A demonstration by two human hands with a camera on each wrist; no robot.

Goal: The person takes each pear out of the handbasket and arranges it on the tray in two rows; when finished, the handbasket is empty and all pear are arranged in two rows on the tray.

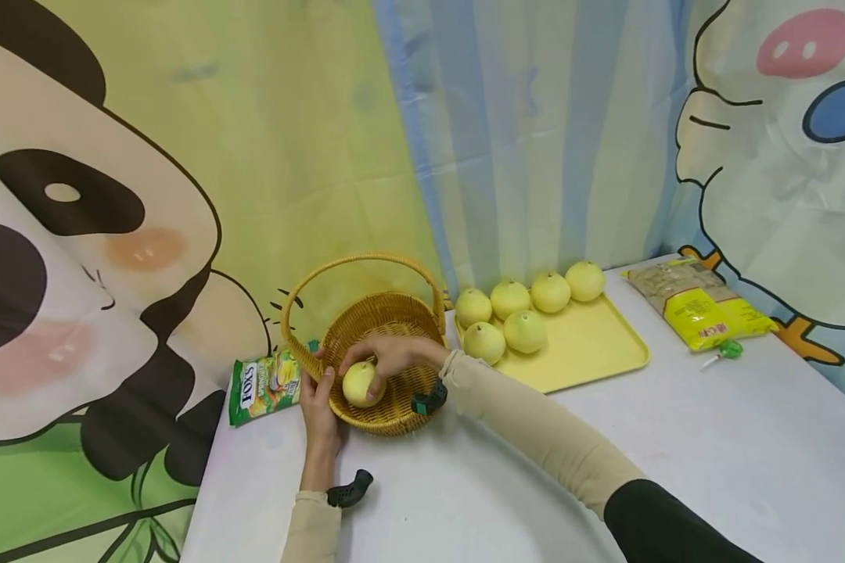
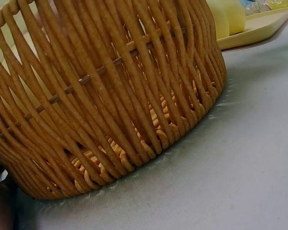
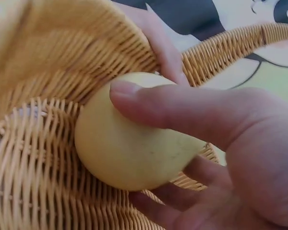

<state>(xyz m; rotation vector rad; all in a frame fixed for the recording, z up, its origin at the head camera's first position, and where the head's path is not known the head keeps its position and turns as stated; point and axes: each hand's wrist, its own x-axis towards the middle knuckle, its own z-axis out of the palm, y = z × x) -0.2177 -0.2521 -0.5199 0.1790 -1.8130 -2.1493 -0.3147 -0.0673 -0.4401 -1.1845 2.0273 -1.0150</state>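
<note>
A round pale-yellow pear (image 1: pixel 361 385) is in my right hand (image 1: pixel 393 356), inside the left part of a woven wicker basket (image 1: pixel 387 426) with a tall arched handle. In the right wrist view, the thumb lies across the pear (image 3: pixel 120 143) and the other fingers curl beneath it. My left hand (image 1: pixel 319 410) grips the basket's left rim near the foot of the handle. The left wrist view is mostly filled by the basket's outer wall (image 2: pixel 110 96), standing on the table; the left fingers are largely hidden there.
Right of the basket, a yellow tray (image 1: pixel 591 344) bears several more pears (image 1: pixel 524 331). A green FOX'S candy bag (image 1: pixel 264 385) lies left of the basket. At the far right are a yellow-and-clear food packet (image 1: pixel 704 305) and a green-wrapped lollipop (image 1: pixel 730 349). Printed curtains stand behind the table.
</note>
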